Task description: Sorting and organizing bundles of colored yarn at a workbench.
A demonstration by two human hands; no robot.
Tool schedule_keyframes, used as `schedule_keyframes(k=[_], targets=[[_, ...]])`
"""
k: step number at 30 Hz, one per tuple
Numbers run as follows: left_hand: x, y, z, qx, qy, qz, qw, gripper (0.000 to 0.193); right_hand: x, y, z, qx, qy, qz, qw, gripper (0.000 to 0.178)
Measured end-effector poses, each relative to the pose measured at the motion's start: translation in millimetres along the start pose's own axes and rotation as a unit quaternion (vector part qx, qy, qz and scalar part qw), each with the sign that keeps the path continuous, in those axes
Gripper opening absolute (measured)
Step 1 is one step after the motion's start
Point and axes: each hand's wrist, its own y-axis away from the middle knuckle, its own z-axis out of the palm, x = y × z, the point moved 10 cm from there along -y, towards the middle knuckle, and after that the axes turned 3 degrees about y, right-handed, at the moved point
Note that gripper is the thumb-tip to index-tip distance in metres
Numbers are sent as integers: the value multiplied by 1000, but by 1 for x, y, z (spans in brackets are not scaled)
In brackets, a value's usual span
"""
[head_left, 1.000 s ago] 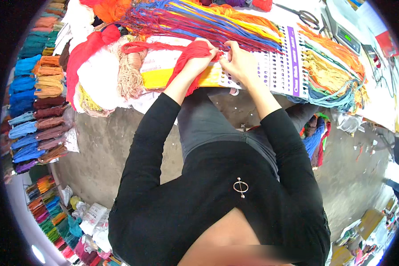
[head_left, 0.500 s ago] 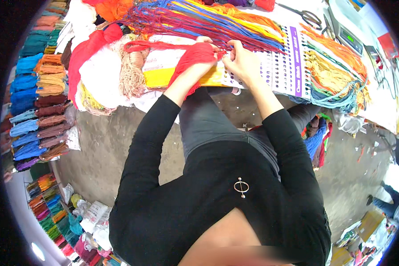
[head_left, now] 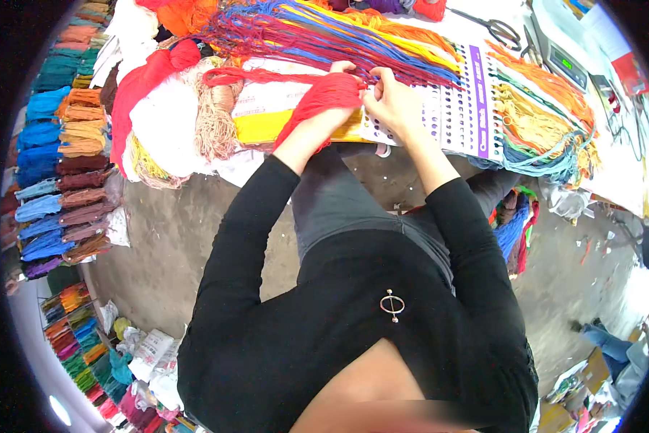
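The person's left hand (head_left: 342, 79) is wrapped in a hank of red thread (head_left: 317, 105), which drapes over the wrist and the back of the hand; the fingers are closed on the thread at its upper end. The right hand (head_left: 397, 101) sits just beside the left, touching it at the fingertips, with its fingers pinched shut on the same red strand where the two hands meet. Both hands rest over a white punched sample card (head_left: 458, 119) lying on the desk (head_left: 628, 173).

The red thread lies at the left edge of the sample card, partly over a yellow bundle (head_left: 259, 126) just left of the card. Above the card, long strands of red, blue and yellow thread (head_left: 324, 36) fan across the desk. To the card's right, orange and yellow tassels (head_left: 541, 108) hang from its edge. A pair of scissors (head_left: 494, 25) lies above the card's upper right corner, near a small scale (head_left: 559, 54). Far left of the card, skeins in blue, orange and maroon (head_left: 57, 166) are stacked in a column. Below the card, the person's black sleeves reach up from the lower edge.
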Motion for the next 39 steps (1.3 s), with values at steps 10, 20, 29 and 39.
schedule_keyframes(k=[10, 20, 29, 39], targets=[[13, 10, -123, 107, -100, 128, 981, 26, 8, 0, -5, 37, 45, -48, 997, 42], [11, 48, -66, 22, 147, -101, 984, 37, -15, 18, -30, 56, -192, -72, 977, 18], [-4, 47, -45, 62, 68, -95, 991, 35, 46, 175, 25, -108, -222, 71, 967, 17], [3, 46, -49, 92, -45, -35, 994, 34, 86, 205, 37, -134, -319, 218, 913, 15]])
